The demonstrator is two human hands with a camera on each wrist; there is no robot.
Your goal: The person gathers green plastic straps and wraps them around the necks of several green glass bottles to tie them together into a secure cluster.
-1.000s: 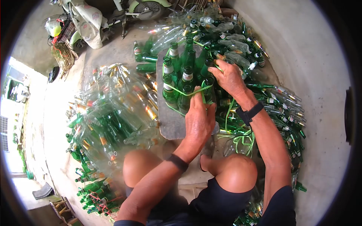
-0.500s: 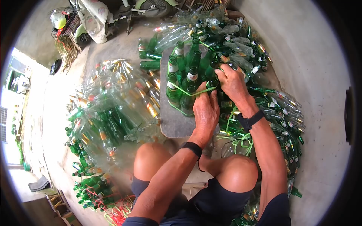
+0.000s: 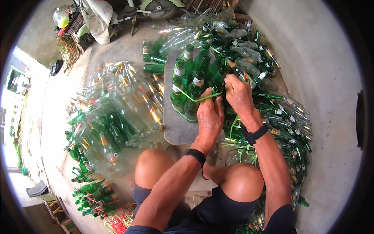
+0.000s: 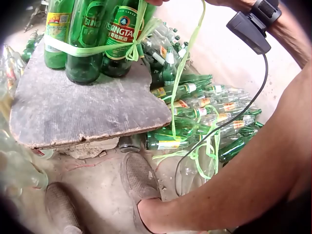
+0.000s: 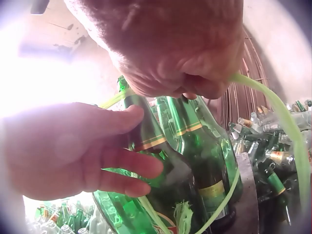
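Note:
A cluster of green beer bottles (image 3: pixel 198 80) stands upright on a dark board (image 3: pixel 177 130), with light green plastic strap (image 3: pixel 200 98) round the necks. Lower down, another green band (image 4: pixel 85 50) circles the bottles and has a knot at one side. My left hand (image 3: pixel 209 115) rests at the near bottles, its fingers stretched toward the strap and a neck; in the right wrist view its thumb (image 5: pixel 131 119) lies against a bottle. At the cluster's right side, my right hand (image 3: pixel 239 93) is curled into a fist and grips the strap, whose tail (image 5: pixel 290 122) runs out of it.
Many loose bottles lie piled to the left (image 3: pixel 117 113) and right (image 3: pixel 288 113) of the board. Loose green strap (image 4: pixel 209 146) trails over the right pile. Behind stands a two-wheeler (image 3: pixel 156 7); a wall (image 3: pixel 331 97) rises at right.
My right hand has drawn back from the bottle necks toward me and closed more tightly. The left hand stays at the near necks, its fingers by the strap. The view has shifted slightly.

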